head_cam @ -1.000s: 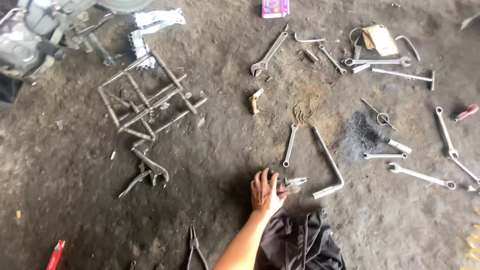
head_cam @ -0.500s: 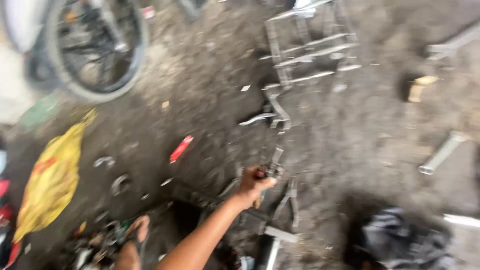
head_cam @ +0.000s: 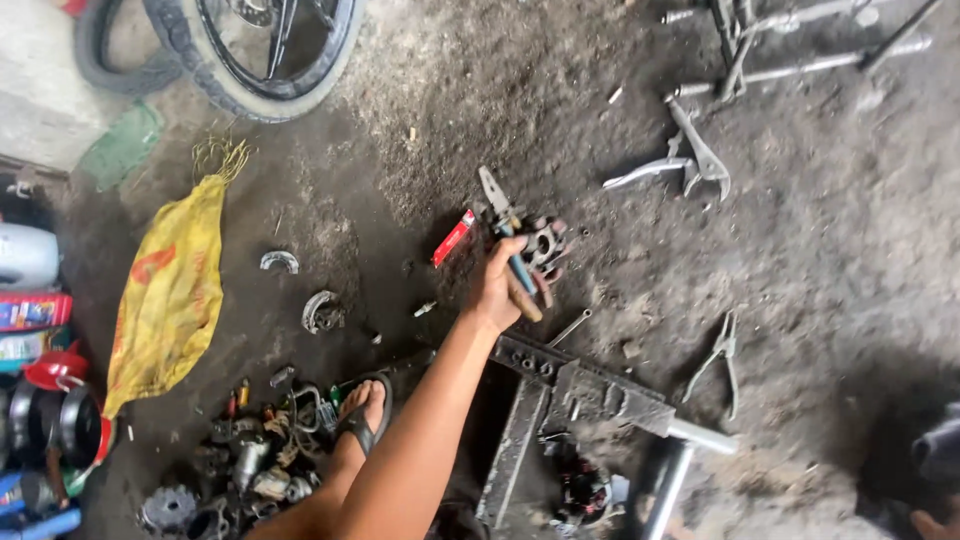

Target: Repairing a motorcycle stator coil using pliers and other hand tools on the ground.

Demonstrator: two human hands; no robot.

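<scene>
- My hand (head_cam: 497,290), reaching out over the dirt floor (head_cam: 800,260), fingers clenched around the blue and brown handles of a pair of pliers (head_cam: 512,250); which of my hands it is, I cannot tell.
- Pliers' metal jaws point away from me; tool lies just beside a small grey metal part (head_cam: 545,245).
- Red flat object (head_cam: 453,238) on the ground just left of the pliers.
- Second pliers (head_cam: 722,355) lie well apart.
- My sandalled foot (head_cam: 365,410) is planted beside a pile of small parts (head_cam: 255,460).
</scene>
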